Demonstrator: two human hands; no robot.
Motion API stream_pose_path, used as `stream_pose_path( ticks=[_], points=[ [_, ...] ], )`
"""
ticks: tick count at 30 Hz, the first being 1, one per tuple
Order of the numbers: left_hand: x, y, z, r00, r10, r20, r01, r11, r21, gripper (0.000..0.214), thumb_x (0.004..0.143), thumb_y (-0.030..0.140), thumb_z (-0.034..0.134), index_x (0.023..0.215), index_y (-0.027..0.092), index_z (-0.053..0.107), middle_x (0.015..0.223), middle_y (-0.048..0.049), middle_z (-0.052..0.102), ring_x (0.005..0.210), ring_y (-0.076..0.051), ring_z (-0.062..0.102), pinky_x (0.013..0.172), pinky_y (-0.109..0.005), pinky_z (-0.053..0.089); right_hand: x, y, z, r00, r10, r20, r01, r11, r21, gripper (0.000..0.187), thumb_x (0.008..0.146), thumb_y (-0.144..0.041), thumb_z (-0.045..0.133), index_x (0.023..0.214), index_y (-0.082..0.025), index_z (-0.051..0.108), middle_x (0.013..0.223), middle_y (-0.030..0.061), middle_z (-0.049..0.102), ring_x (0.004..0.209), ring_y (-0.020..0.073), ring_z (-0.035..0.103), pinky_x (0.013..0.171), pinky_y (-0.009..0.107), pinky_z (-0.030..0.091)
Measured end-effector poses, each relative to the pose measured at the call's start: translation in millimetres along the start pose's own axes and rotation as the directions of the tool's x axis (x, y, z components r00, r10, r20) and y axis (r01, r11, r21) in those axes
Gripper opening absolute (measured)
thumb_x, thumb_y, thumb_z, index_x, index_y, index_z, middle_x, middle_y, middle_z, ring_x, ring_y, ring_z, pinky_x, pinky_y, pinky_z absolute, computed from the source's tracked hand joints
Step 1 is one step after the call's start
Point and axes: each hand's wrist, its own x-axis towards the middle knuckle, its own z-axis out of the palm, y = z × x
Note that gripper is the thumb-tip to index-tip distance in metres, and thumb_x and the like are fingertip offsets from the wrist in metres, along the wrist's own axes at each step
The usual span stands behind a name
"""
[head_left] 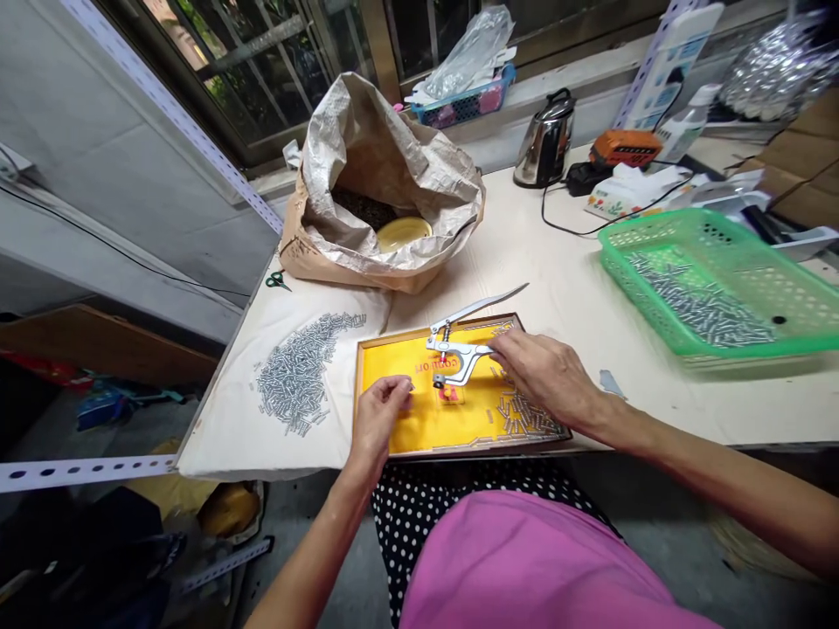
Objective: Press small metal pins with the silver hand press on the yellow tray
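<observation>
A yellow-lined wooden tray [399, 428] lies at the table's near edge. On it stands a white hand press tool [459, 349] with its long lever raised toward the right. My right hand [541, 371] rests on the tool's lower handle, fingers curled against it. My left hand [380, 415] sits on the tray's left part, fingertips pinched on a small metal piece I can barely make out. Several small silver tubes [524, 418] lie on the tray's right side, under my right wrist.
A heap of silver tubes [298, 371] lies on white cloth left of the tray. A brown paper sack [386, 183] with a yellow dish stands behind. A green basket [721, 279] of tubes sits right. Kettle [545, 140], green scissors [278, 280] and boxes line the back.
</observation>
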Motion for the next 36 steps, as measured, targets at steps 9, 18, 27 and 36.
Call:
stream_pose_path(
  ticks=[9,18,27,36],
  points=[
    [7.2,-12.5,-9.4,0.991,0.135,-0.024,-0.119,0.931,0.344,0.029,0.069,0.041,0.076,0.079,0.014,0.076,0.081,-0.0077,0.076,0.077,-0.02,0.069,0.075,-0.031,0.053,-12.6,-28.9,59.4,0.988,-0.117,0.098,0.116,0.993,0.018,0.02,0.1,-0.011,0.041,0.092,-0.02,0.057,0.086,0.0037,0.062,0.075,0.0178,0.052,0.069,0.032,0.029],
    [2.9,-22.7,-2.6,0.985,0.172,0.025,-0.161,0.847,0.507,0.016,0.076,0.032,0.07,0.078,0.017,0.077,0.083,-0.0061,0.077,0.08,-0.02,0.072,0.074,-0.029,0.054,-13.6,-31.5,66.0,0.987,-0.151,0.06,0.151,0.988,0.011,0.02,0.1,-0.011,0.04,0.093,-0.02,0.056,0.086,0.0038,0.061,0.074,0.0187,0.05,0.069,0.033,0.029],
    [7.8,-17.9,-7.3,0.997,0.069,0.046,-0.082,0.746,0.661,0.02,0.076,0.033,0.068,0.071,0.015,0.074,0.073,-0.0048,0.074,0.069,-0.017,0.066,0.065,-0.025,0.046,-12.7,-31.8,73.2,0.982,-0.168,0.087,0.162,0.984,0.069,0.021,0.1,-0.011,0.037,0.093,-0.019,0.056,0.085,0.0045,0.06,0.074,0.0188,0.048,0.069,0.032,0.03],
    [10.9,-15.8,-9.1,0.983,-0.146,0.108,0.051,0.793,0.607,0.031,0.069,0.043,0.067,0.056,0.016,0.066,0.044,0.003,0.052,0.044,-0.009,0.042,0.047,-0.022,0.028,-2.1,-33.8,64.4,0.934,-0.149,0.324,0.13,0.988,0.079,0.014,0.098,-0.017,0.048,0.1,-0.019,0.062,0.097,0.0093,0.065,0.094,0.0244,0.053,0.077,0.036,0.037]
  ],
)
